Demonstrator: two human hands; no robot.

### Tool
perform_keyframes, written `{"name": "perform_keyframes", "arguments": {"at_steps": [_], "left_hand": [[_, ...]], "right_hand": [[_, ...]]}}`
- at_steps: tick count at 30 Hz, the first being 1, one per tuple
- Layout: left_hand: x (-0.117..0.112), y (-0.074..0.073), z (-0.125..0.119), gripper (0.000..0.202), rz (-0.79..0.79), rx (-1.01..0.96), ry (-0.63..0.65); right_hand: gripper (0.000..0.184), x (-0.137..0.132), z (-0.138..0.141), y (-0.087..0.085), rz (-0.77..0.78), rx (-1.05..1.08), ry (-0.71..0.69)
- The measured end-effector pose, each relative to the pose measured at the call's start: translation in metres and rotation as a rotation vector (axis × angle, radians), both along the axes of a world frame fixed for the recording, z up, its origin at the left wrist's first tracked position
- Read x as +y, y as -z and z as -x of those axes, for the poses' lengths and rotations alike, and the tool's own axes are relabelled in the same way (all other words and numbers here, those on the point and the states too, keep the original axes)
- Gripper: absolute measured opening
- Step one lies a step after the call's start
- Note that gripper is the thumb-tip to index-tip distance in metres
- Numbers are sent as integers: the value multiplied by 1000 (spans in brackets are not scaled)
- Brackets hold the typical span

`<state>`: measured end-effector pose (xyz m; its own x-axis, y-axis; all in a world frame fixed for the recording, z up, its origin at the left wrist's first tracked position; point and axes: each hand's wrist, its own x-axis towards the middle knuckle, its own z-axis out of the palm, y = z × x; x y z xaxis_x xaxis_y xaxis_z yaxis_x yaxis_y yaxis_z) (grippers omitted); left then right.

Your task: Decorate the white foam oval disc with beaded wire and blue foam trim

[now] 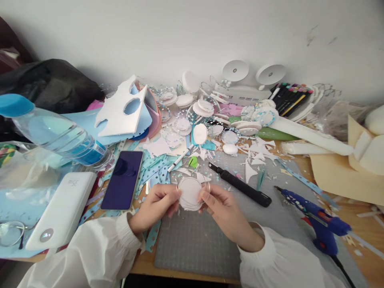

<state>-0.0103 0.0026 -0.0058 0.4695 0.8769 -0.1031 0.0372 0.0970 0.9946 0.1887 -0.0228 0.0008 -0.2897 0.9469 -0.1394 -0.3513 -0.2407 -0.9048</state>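
Note:
My left hand (157, 206) and my right hand (223, 208) hold a round white disc (190, 193) between them, just above a grey cutting mat (195, 244). The left fingers pinch the disc's left edge. Those of the right hand grip its right edge, where a clear round cover (206, 191) shows against the disc. Both sleeves are white. A black craft knife (240, 185) lies on the mat just beyond my right hand.
A dark phone (122, 180), a white power bank (61, 210) and a lying water bottle (57, 134) are at the left. A blue glue gun (316, 218) lies at the right. Paper scraps, white discs (200, 133) and markers (289, 98) crowd the back by the wall.

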Motion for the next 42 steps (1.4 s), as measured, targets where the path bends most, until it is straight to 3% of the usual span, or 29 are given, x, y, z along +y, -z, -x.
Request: {"name": "perform_keyframes", "arguments": {"at_steps": [4, 7, 9, 12, 16, 20, 24, 27, 29, 34, 42], "left_hand": [[1, -1, -3, 42, -125, -153, -12], [1, 1, -5, 81, -142, -264, 61], [0, 2, -5, 94, -112, -278, 120], [-2, 2, -5, 94, -84, -314, 187], [-3, -1, -5, 88, -129, -333, 161], [-3, -2, -8, 79, -236, -298, 55], [-5, -3, -10, 76, -261, -202, 17], [-8, -3, -10, 74, -254, -96, 43], [-9, -3, -10, 75, -304, -2, 66], [-10, -5, -8, 82, -416, 101, 144], [-10, -9, -8, 96, -299, 43, 230]], "right_hand": [[22, -3, 4, -4, 126, 219, 34], [22, -6, 7, -5, 175, 299, -9], [23, -9, 9, -3, 216, 333, -52], [24, -12, 12, 2, 278, 342, -91], [26, -11, 13, 3, 278, 267, -63], [26, -6, 8, 2, 129, 58, 86], [28, -5, 3, 5, -224, -240, 243], [47, -8, 2, 5, -493, -433, 232], [60, -9, 3, 4, -591, -539, 180], [63, -8, 1, 0, -568, -628, 119], [60, -1, -6, -12, -603, -721, -14]]}}
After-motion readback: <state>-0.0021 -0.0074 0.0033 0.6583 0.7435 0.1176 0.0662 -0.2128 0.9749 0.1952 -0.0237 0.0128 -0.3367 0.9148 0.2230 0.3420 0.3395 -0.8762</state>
